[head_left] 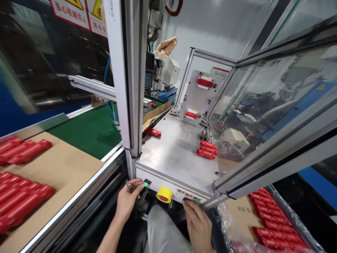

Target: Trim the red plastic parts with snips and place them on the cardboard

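My left hand (129, 198) is at the left end of the white control panel (179, 200), its thumb reaching to a green-lit button (145, 185). A small, slim metallic tool (129, 186) shows between its curled fingers; its kind is not clear. At the panel's right end, the fingertips of my right hand (198, 223) touch the lower edge, fingers stretched out and nothing visible in them. Between the hands sits a red stop button in a yellow ring (164, 195). Behind the panel, several red plastic tubular parts (207, 150) lie on the metal worktop (173, 154).
An upright fixture plate (196, 98) holds two red parts. Aluminium posts (129, 70) frame the station. To the left, a green conveyor (86, 131) runs past cardboard (71, 158) bearing red parts. A plastic-lined box (242, 218) with rows of red parts stands lower right.
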{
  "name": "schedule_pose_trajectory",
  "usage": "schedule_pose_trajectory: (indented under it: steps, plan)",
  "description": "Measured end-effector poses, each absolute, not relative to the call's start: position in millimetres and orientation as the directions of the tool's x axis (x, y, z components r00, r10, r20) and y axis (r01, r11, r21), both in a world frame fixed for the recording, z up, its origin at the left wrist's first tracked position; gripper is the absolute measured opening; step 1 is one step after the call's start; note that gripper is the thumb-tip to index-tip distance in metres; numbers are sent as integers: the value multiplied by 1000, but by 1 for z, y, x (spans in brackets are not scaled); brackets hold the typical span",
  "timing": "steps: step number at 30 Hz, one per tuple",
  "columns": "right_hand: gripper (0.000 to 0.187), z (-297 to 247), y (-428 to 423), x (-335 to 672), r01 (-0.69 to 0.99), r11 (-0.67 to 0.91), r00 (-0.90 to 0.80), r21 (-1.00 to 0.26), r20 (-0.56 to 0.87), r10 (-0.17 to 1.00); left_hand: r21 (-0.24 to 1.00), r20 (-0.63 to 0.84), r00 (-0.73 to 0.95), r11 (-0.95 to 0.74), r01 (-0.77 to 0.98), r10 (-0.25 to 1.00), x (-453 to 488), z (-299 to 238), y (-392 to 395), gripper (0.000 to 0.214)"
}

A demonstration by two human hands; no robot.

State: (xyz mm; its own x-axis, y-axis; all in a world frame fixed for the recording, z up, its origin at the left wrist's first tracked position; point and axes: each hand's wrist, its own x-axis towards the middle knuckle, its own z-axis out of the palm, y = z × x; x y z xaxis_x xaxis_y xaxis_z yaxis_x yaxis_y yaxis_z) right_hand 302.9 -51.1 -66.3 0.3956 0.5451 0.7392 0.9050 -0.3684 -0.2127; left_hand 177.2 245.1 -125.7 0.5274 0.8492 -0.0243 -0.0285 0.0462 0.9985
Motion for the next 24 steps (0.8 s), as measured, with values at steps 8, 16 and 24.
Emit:
schedule_pose_trajectory:
  steps: [8, 16, 24]
  plan:
    - [46, -85, -63, 322, 968, -211, 242, -137, 731, 638, 976, 177, 530, -217, 14, 829, 178, -130, 253, 35]
    - [53, -76, -66, 327, 945, -209, 322, -252, 606, 728, 950, 82, 535, -229, 214, 841, 173, -106, 261, 36]
    - [40, -77, -61, 296, 839, -216, 507, -499, 574, 643, 992, -57, 436, 2, 127, 898, 153, -87, 220, 46]
